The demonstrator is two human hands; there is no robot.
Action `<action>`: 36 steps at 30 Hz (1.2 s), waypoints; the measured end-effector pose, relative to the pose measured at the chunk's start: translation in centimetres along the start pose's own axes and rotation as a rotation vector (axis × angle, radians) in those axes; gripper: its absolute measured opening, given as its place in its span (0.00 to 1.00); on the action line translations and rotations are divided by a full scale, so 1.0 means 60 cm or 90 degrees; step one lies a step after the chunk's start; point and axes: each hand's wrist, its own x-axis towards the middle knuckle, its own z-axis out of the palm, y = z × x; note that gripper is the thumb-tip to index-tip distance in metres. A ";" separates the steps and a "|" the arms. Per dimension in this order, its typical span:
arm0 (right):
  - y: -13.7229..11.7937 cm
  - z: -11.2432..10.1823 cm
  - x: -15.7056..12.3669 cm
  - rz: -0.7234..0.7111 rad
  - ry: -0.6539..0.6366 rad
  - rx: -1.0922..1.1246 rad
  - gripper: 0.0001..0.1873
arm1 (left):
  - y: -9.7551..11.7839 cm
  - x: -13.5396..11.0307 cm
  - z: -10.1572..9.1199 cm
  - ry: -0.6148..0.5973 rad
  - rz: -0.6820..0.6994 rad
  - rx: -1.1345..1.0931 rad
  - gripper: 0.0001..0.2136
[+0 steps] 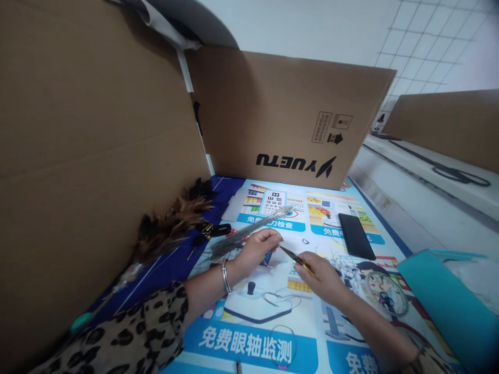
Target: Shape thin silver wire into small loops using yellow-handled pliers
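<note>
My left hand, with a silver bangle at its wrist, is closed in a pinch over the printed table cover. What its fingertips hold is too small to make out. My right hand grips pliers with yellow on the handle. Their dark pointed jaws reach left, close to the left fingertips. Behind my left hand lies a bundle of thin silver wires. A small bent wire loop rests just beyond the pliers. Thin curved wire lies on the cover nearer to me.
Tall cardboard panels stand behind and to the left. A feather duster leans along the left side, near a black key fob. To the right are a black phone, a round clear dish and a teal box.
</note>
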 end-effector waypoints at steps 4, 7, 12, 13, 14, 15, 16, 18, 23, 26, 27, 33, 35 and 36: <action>-0.001 -0.004 0.001 0.011 -0.017 0.033 0.13 | 0.001 0.001 0.001 0.000 0.001 -0.021 0.12; -0.003 -0.006 0.001 0.006 -0.026 0.048 0.12 | 0.003 0.000 0.002 0.002 0.002 -0.014 0.12; -0.005 -0.007 0.001 -0.008 -0.028 0.069 0.11 | 0.004 -0.001 0.003 0.006 0.009 0.009 0.11; -0.005 -0.008 0.001 -0.011 -0.029 0.075 0.11 | 0.004 -0.001 0.003 0.007 0.012 0.012 0.11; -0.005 -0.008 0.002 -0.013 -0.029 0.080 0.11 | 0.004 -0.002 0.003 0.008 0.015 0.013 0.11; -0.005 -0.008 0.002 -0.016 -0.030 0.084 0.11 | 0.004 -0.002 0.003 0.008 0.017 0.015 0.11; -0.005 -0.008 0.002 -0.019 -0.031 0.088 0.11 | 0.004 -0.003 0.003 0.007 0.019 0.019 0.11; -0.005 -0.007 0.002 -0.024 -0.034 0.093 0.11 | 0.005 -0.003 0.002 0.007 0.024 0.030 0.10; -0.005 -0.007 0.001 -0.034 -0.034 0.095 0.11 | 0.006 -0.004 0.000 -0.004 0.058 0.063 0.09; -0.004 -0.006 0.001 -0.036 -0.037 0.087 0.11 | 0.005 -0.004 0.000 -0.003 0.065 0.062 0.09; -0.004 -0.006 0.001 -0.037 -0.037 0.084 0.11 | 0.005 -0.004 0.000 0.000 0.065 0.062 0.09; -0.004 -0.003 0.000 -0.038 -0.029 0.065 0.11 | 0.005 -0.004 0.001 0.013 0.051 0.062 0.09; -0.004 -0.002 0.000 -0.042 -0.029 0.062 0.11 | 0.005 -0.003 0.001 0.013 0.049 0.056 0.09; -0.004 -0.001 0.000 -0.043 -0.030 0.062 0.11 | 0.005 -0.003 0.002 0.012 0.049 0.053 0.09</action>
